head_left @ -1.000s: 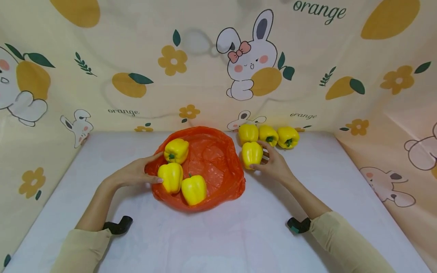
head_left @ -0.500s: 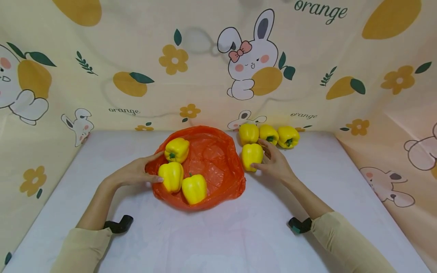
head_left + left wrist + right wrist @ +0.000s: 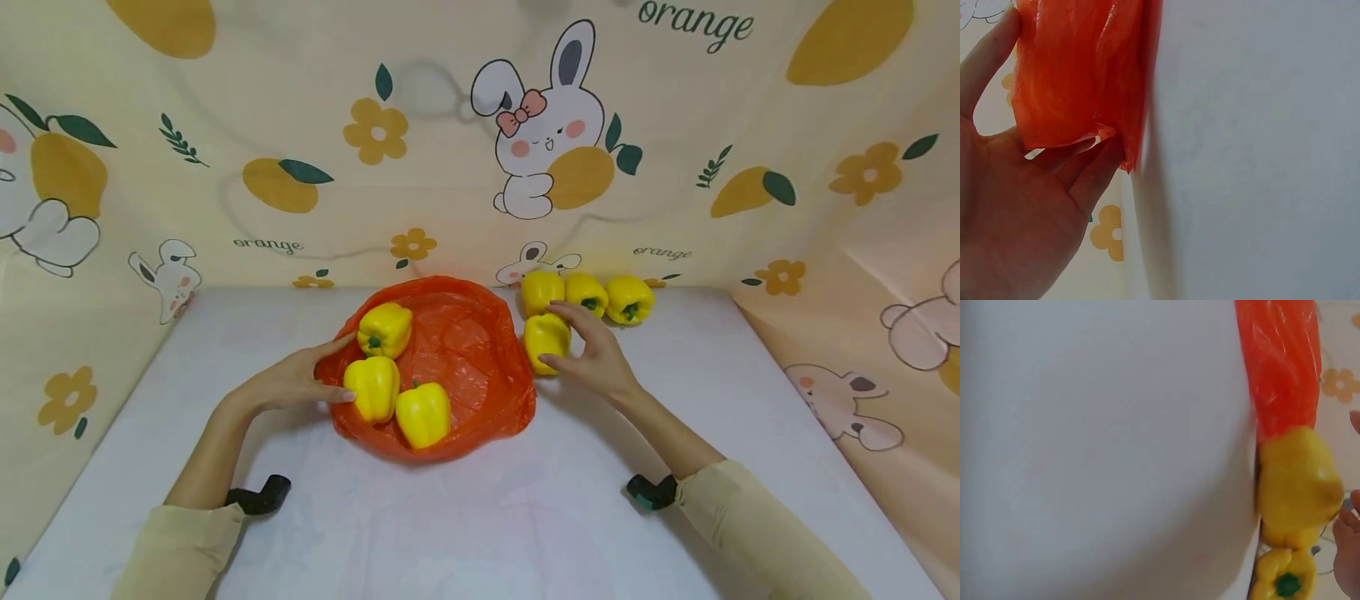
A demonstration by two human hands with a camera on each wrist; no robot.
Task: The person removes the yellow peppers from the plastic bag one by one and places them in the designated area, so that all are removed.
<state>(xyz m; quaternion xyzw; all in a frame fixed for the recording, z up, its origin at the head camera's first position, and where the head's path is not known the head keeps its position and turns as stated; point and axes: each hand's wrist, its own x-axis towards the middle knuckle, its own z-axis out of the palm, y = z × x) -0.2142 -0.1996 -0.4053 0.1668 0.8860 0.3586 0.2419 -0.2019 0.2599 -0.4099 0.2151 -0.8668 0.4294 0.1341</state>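
Observation:
A red plastic bag [image 3: 472, 400] lies with its mouth wide on the table. Three yellow bell peppers sit inside along its left side: an upper one [image 3: 386, 330], a middle one [image 3: 372, 388] and a lower one [image 3: 423, 415]. My left hand [image 3: 288, 382] holds the bag's left edge, thumb tip beside the middle pepper; the left wrist view shows fingers [image 3: 1094, 172] under the red plastic. Just right of the bag stands another bell pepper [image 3: 546, 343]. Around its right side my right hand [image 3: 596, 354] is spread, thumb overlapping it in the head view; the right wrist view shows the fingers loose.
Behind that pepper, several more yellow bell peppers [image 3: 587, 295] stand in a row at the table's back edge. The white table [image 3: 450, 533] meets a cream printed cloth backdrop [image 3: 442, 183]. Dark wrist devices [image 3: 258, 495] sit at both sleeves.
My right hand has shifted slightly left, its fingers farther over the single pepper. That pepper has turned a little towards the bag. The left hand and bag stay put.

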